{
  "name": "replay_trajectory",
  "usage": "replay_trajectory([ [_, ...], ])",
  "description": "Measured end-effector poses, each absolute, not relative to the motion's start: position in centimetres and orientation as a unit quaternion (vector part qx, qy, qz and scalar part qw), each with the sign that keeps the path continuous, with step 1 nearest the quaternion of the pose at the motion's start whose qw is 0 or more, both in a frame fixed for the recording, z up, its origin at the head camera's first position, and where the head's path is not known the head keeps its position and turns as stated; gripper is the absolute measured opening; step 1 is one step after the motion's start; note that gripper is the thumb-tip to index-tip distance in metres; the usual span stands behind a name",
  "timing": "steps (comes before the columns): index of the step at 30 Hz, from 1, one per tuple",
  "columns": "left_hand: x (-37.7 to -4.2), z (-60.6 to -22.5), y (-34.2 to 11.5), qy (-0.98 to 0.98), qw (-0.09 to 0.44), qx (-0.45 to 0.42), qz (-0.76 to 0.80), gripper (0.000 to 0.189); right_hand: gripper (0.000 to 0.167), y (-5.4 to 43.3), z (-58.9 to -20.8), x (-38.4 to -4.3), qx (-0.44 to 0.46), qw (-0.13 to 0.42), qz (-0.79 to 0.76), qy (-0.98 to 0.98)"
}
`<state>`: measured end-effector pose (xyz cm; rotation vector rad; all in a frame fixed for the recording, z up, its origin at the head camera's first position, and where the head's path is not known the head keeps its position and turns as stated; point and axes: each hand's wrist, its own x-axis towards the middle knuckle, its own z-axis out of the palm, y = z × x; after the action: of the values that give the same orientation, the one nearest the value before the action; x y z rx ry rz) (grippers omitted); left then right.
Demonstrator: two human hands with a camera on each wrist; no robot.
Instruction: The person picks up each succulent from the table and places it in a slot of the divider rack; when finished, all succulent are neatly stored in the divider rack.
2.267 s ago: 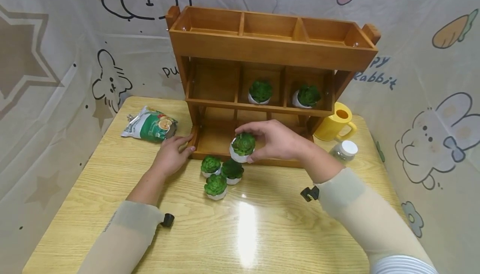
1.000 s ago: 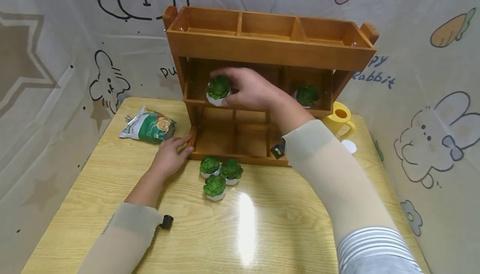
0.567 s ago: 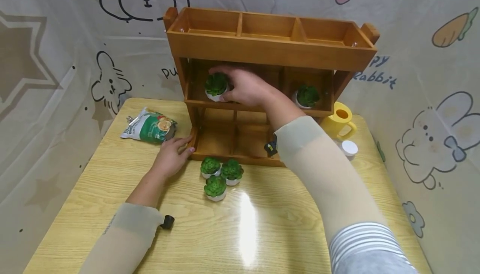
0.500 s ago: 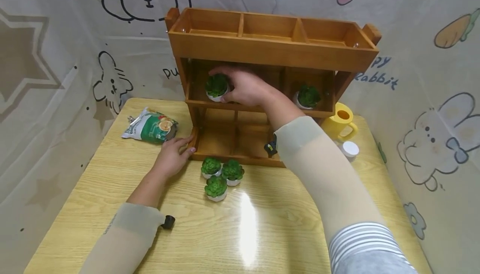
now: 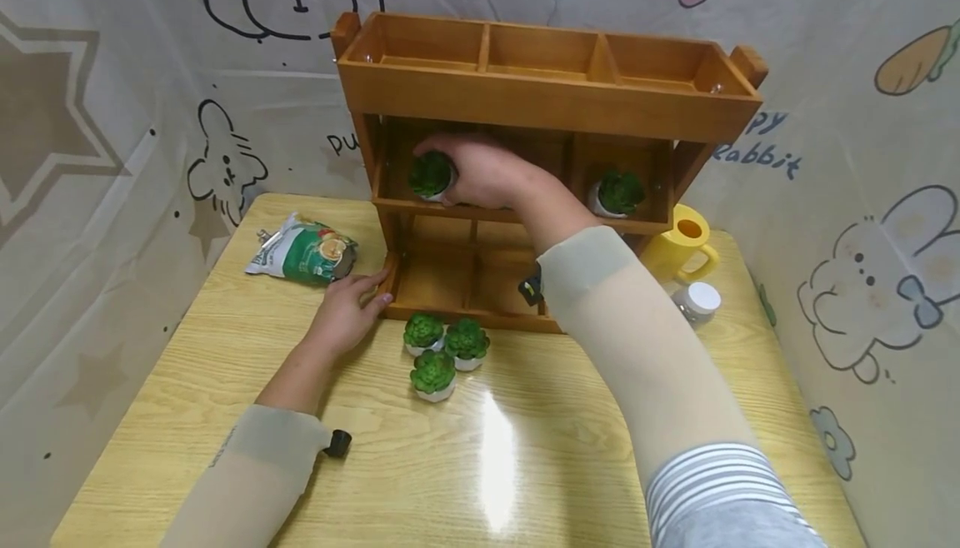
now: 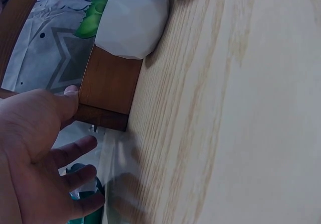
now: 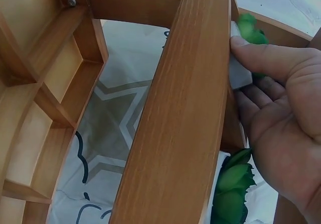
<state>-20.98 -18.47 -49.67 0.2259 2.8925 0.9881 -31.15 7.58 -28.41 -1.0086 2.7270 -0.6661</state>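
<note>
Head view, and the shelf (image 5: 547,102) looms largest; it could slide if I shove. My right hand (image 5: 480,169) reaches into its middle row, fingers pinching a plant (image 5: 431,175); my left hand (image 5: 345,311) lies loose-fingered, thumb touching the shelf's lower left end, so it may brace little. That held plant is inside the shelf's left compartment and might tip if released crooked. Another plant (image 7: 233,189), one compartment right, could get bumped by my palm.
</note>
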Motion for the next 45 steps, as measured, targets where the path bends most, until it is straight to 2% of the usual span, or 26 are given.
replay_trajectory([
  [7,-20.9,-49.6,-18.2,0.943,0.04,0.069,0.322,0.052,0.066,7.8,-28.7,-31.1,-0.349,0.073,-0.224,0.907],
  [14,-21.0,-49.5,-18.2,0.944,0.035,0.072,0.32,0.053,0.074,8.0,-28.5,-30.9,-0.33,0.077,-0.225,0.913],
  [22,-20.8,-49.4,-18.5,0.944,0.041,0.069,0.319,0.053,0.076,8.4,-28.2,-30.4,-0.316,0.084,-0.222,0.918],
  [36,-20.9,-49.5,-18.4,0.945,0.037,0.069,0.318,0.053,0.072,10.5,-28.7,-29.0,-0.346,0.042,-0.25,0.903],
  [45,-20.9,-49.4,-18.3,0.946,0.042,0.07,0.315,0.053,0.071,12.4,-30.0,-27.1,-0.332,0.023,-0.297,0.895],
])
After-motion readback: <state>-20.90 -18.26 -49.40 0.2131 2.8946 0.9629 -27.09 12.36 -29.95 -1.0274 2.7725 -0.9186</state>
